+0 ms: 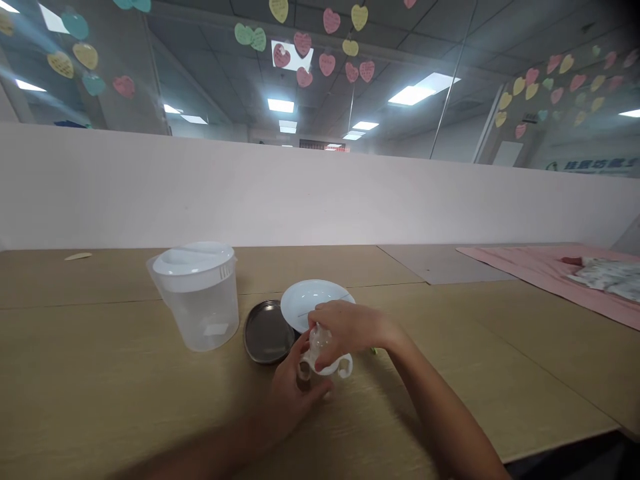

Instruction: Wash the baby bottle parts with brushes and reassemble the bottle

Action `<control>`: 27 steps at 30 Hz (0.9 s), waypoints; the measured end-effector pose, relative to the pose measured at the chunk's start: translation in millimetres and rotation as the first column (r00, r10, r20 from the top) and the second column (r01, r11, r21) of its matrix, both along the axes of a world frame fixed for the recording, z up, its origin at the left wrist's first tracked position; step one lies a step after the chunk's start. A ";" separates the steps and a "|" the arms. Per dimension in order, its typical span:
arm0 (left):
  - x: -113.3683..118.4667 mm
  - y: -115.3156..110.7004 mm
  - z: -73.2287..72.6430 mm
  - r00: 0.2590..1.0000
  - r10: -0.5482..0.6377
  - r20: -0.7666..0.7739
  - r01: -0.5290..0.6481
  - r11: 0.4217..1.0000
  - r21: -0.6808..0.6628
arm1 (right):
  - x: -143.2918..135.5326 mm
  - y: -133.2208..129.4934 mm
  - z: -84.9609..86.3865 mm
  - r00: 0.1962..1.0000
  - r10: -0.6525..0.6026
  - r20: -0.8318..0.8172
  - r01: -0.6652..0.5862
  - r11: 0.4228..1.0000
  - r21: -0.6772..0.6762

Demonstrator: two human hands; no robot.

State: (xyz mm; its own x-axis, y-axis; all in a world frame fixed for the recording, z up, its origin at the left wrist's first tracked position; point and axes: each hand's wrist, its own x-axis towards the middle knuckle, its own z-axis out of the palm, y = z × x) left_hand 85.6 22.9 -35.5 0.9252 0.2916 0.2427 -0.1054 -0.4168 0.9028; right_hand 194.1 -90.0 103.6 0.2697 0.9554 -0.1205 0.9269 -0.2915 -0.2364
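Observation:
A small bottle with a clear rounded top and white side handles stands near the front middle of the table. My right hand comes over it from the right, its fingers curled around the clear top. On the bottle's left side my left hand has thumb and fingers around the lower part, by the left handle. Just behind my hands lies a white bowl, partly covered by my right hand. A dark metal tray sits to the left of the bowl.
A lidded translucent pitcher stands left of the tray on the wooden table. At the right back lies a pink cloth with a patterned white cloth on it. A low white wall runs behind the table.

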 end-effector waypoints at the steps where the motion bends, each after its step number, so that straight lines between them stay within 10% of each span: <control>1: 1.0 0.7 -0.5 1.000 -0.021 0.003 0.021 1.000 -0.001 | 1.5 0.2 0.5 1.000 -0.002 0.002 0.002 1.000 -0.001; 14: 2.2 0.5 -3.6 0.998 0.011 0.057 -0.015 0.997 0.072 | 6.6 -7.4 10.1 0.999 -0.023 -0.023 0.025 0.996 0.091; 21: 2.6 1.5 -8.4 0.998 0.017 0.066 -0.022 0.997 0.069 | 33.1 -20.2 14.0 0.982 -0.191 -0.005 0.170 0.858 0.484; 27: 2.1 3.3 -9.5 0.998 -0.012 0.056 0.009 0.998 0.059 | 60.7 31.1 -36.0 0.979 -0.196 0.062 0.191 0.979 0.076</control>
State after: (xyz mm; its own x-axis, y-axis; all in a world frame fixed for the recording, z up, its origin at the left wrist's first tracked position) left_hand 87.7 26.2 -45.0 0.9124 0.2659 0.3111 -0.1601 -0.4677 0.8693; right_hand 254.8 -58.9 67.6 0.4558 0.8895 -0.0307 0.8693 -0.4523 -0.1994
